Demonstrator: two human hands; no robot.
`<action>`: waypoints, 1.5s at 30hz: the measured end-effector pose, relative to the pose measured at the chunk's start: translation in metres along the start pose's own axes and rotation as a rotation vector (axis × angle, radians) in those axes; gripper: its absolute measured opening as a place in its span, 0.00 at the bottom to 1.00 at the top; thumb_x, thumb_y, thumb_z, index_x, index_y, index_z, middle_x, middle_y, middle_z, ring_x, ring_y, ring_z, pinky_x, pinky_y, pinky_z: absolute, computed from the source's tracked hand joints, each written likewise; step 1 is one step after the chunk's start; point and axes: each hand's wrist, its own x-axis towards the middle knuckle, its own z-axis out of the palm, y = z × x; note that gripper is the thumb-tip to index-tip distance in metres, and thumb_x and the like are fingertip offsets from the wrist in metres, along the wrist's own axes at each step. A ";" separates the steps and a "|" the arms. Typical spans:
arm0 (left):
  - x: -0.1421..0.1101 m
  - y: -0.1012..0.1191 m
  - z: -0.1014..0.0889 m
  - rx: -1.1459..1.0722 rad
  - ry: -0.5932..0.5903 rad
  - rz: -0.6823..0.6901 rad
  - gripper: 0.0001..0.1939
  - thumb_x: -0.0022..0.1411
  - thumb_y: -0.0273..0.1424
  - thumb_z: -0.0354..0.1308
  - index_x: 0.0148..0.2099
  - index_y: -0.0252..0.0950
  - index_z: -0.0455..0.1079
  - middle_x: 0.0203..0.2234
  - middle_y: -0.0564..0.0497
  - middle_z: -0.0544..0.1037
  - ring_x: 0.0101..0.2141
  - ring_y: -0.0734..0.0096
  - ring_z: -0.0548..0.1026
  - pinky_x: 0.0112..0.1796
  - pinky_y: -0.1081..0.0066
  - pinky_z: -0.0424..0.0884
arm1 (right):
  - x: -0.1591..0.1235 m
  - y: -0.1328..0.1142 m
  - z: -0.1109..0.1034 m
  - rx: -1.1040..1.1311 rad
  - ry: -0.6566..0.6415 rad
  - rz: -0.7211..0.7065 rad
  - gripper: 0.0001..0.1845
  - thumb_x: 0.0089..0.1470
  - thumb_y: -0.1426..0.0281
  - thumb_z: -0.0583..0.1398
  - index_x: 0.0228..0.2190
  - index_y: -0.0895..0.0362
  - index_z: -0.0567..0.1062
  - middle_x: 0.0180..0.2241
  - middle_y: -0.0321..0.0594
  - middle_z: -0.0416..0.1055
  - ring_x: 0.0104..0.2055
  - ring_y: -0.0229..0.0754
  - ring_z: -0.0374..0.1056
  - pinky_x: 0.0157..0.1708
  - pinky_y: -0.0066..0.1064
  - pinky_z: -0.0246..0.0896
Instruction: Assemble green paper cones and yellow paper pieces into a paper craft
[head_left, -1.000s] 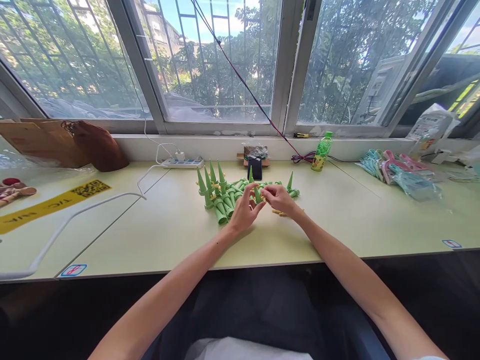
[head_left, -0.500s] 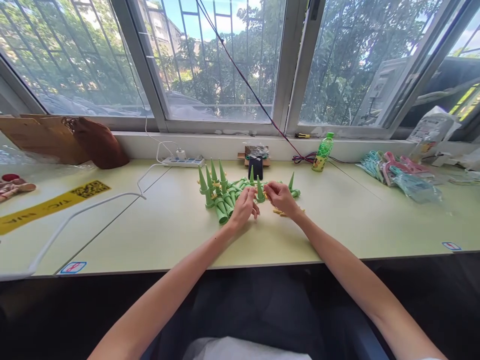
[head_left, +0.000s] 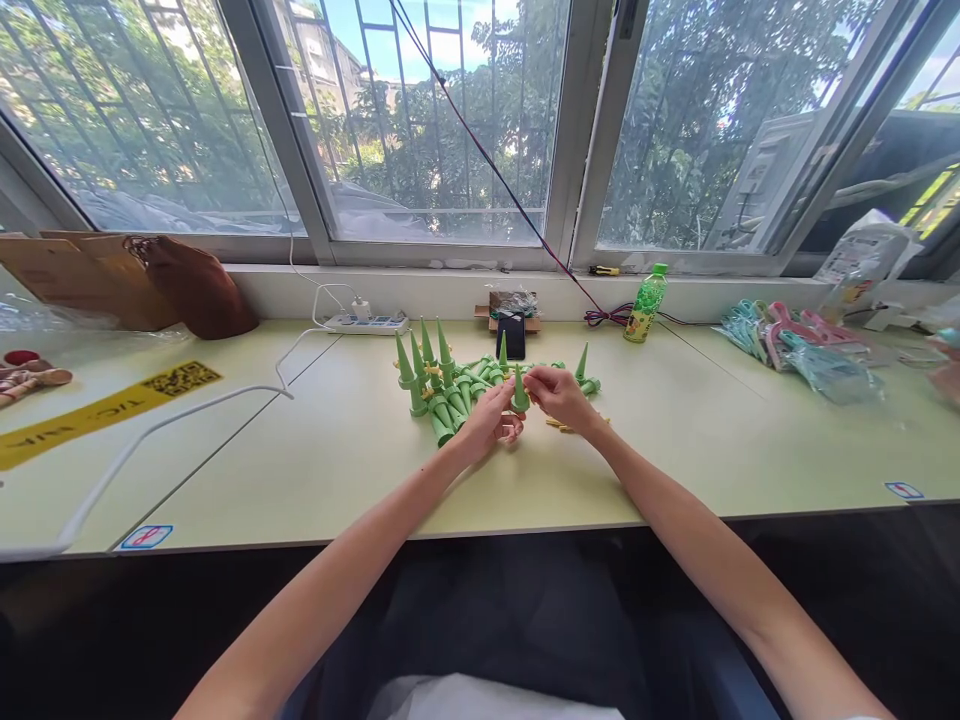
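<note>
Between my two hands stands a green pointed cone [head_left: 520, 392], tip upward. My left hand [head_left: 489, 420] is closed around its left side and base, the lower fingers curled. From the right, my right hand [head_left: 559, 397] pinches close against the cone; a speck of yellow shows at its fingertips, but what it grips is mostly hidden. Several upright green cones with small yellow pieces [head_left: 406, 375] are on the left, and more green cones lie on their sides [head_left: 444, 415] beside my left hand. Thin yellow sticks [head_left: 559, 425] lie on the table below my right hand.
Behind the cones are a black phone [head_left: 512, 338] and a small cardboard box [head_left: 491, 312]. A green-capped bottle [head_left: 646, 305] stands back right, near plastic-wrapped pastel items [head_left: 795, 340]. On the left are a power strip [head_left: 375, 324], a white cable [head_left: 187, 408] and a brown pouch [head_left: 199, 290].
My left hand has moved slightly right and closed on the cone, which sits a little lower. My right hand has come slightly left, up against it.
</note>
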 end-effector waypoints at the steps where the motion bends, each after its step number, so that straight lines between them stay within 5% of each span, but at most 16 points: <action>1: 0.000 0.000 0.000 -0.008 0.002 -0.004 0.26 0.59 0.55 0.62 0.39 0.38 0.62 0.23 0.54 0.70 0.16 0.80 0.67 0.14 0.79 0.60 | 0.000 -0.001 0.000 0.001 0.001 0.001 0.22 0.58 0.50 0.58 0.26 0.56 0.69 0.20 0.34 0.63 0.22 0.36 0.56 0.22 0.29 0.51; 16: 0.001 -0.002 -0.004 0.038 0.085 0.044 0.30 0.50 0.49 0.72 0.42 0.36 0.64 0.27 0.55 0.70 0.18 0.81 0.69 0.15 0.79 0.63 | 0.000 -0.006 -0.002 -0.087 0.027 -0.047 0.22 0.59 0.51 0.57 0.26 0.57 0.69 0.21 0.33 0.62 0.24 0.35 0.54 0.24 0.29 0.49; 26: -0.002 -0.006 -0.003 0.407 0.177 0.276 0.27 0.54 0.48 0.69 0.46 0.37 0.63 0.23 0.60 0.67 0.15 0.83 0.62 0.17 0.77 0.56 | -0.001 -0.006 -0.003 -0.158 0.029 -0.025 0.22 0.60 0.54 0.55 0.21 0.55 0.64 0.17 0.33 0.59 0.23 0.36 0.52 0.24 0.30 0.48; 36: -0.001 -0.009 -0.005 0.772 0.246 0.600 0.21 0.57 0.40 0.69 0.46 0.36 0.67 0.44 0.48 0.70 0.23 0.82 0.67 0.27 0.73 0.67 | 0.002 -0.004 -0.003 -0.128 0.030 -0.027 0.24 0.58 0.53 0.56 0.19 0.54 0.60 0.18 0.31 0.53 0.22 0.35 0.49 0.23 0.30 0.44; 45: 0.000 -0.014 -0.008 0.878 0.242 0.713 0.18 0.61 0.38 0.66 0.50 0.40 0.66 0.43 0.49 0.69 0.24 0.81 0.67 0.28 0.73 0.67 | -0.001 -0.008 -0.004 -0.021 0.001 0.055 0.24 0.58 0.52 0.57 0.19 0.54 0.61 0.14 0.30 0.53 0.19 0.34 0.49 0.19 0.29 0.43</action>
